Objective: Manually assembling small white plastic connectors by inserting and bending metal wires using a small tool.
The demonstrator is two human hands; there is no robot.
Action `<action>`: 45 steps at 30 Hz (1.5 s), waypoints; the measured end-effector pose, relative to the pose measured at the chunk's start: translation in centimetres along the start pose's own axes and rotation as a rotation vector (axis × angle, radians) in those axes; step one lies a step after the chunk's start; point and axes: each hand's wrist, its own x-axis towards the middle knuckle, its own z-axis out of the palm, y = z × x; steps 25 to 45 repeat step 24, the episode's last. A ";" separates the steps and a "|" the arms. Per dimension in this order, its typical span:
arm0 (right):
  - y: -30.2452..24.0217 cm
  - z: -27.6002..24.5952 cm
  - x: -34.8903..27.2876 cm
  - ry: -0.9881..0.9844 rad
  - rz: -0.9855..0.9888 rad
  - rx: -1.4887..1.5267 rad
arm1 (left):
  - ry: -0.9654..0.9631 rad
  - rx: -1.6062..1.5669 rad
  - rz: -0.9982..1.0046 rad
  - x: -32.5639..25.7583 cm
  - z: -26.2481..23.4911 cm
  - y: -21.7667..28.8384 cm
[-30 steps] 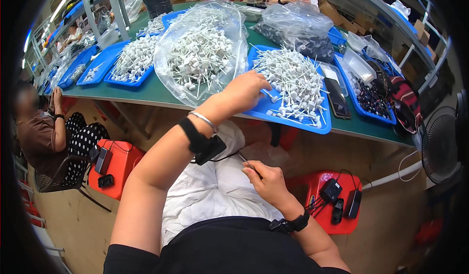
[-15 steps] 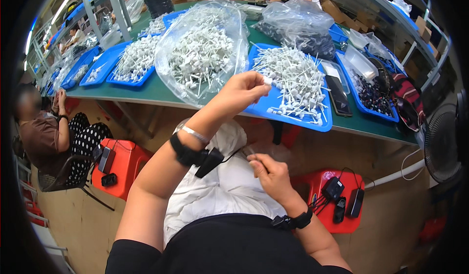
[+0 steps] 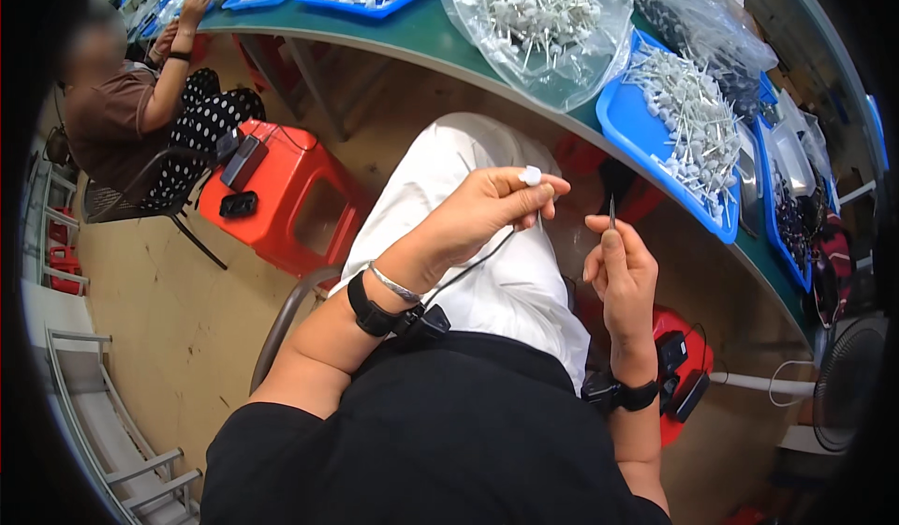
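Over my lap, my left hand [image 3: 492, 205] is closed in a pinch on a small white plastic piece [image 3: 531, 176], whose rounded white head sticks up between thumb and fingers. To its right, my right hand [image 3: 626, 267] grips a thin dark pointed tool [image 3: 612, 208] with its tip upward; the rest is hidden in the fingers. The two hands are a short gap apart. Beyond them, a blue tray [image 3: 641, 158] on the table holds a heap of white pieces with thin stems [image 3: 688, 118]. Left of that tray lies a clear plastic bag [image 3: 562, 89] full of similar pieces.
The green table's edge [image 3: 403, 45] curves across the far side. Red stools [image 3: 309, 202] stand at my left and right, with black devices on them. A fan [image 3: 850, 384] is at far right. A seated person [image 3: 122, 118] works at the left.
My left hand has drawn back from the tray to above my lap, still pinching the white piece. My right hand has risen, its tool now upright. The view has turned left and downward.
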 end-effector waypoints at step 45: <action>6.0 5.3 -0.1 -0.536 0.281 -0.105 | 0.532 0.381 0.241 5.0 -5.5 -5.6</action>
